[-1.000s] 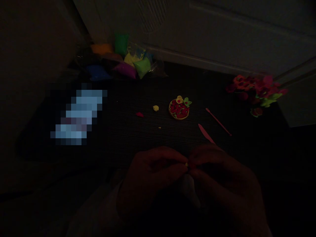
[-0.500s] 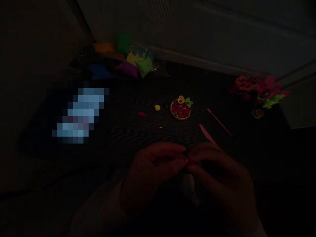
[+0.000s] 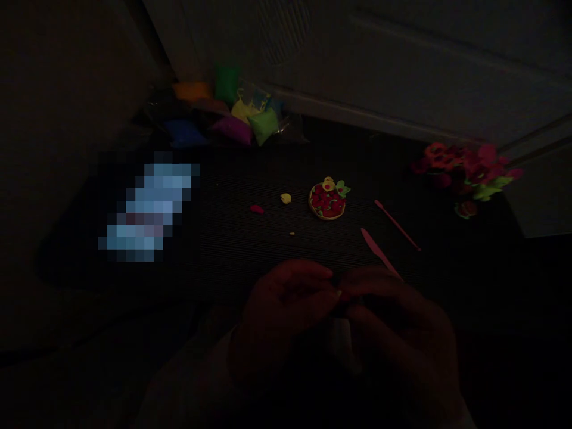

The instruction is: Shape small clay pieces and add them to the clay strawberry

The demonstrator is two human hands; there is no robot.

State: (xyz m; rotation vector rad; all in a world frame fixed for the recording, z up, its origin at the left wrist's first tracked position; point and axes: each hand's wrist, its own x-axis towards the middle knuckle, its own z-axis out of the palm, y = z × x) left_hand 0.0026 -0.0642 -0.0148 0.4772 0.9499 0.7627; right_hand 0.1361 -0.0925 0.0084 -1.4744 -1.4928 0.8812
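pink knife (image 3: 378, 250): end behind right hand (image 3: 404, 319) | pale speck (image 3: 339, 293): at left hand (image 3: 286, 307) | what either grasps: unclear

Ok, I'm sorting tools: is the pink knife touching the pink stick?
No, dark tabletop shows between the pink knife and pink stick.

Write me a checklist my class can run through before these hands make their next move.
1. Left hand and right hand brought close together: ok.
2. Pale speck between them identified: cannot tell, too dark.
3. Pink knife free of the right hand: cannot tell; its near end meets the hand's outline.
4. Pink stick apart from both hands: ok.
5. Yellow lump in plain sight: ok.
6. Light good enough to see details: not ok, very dim.
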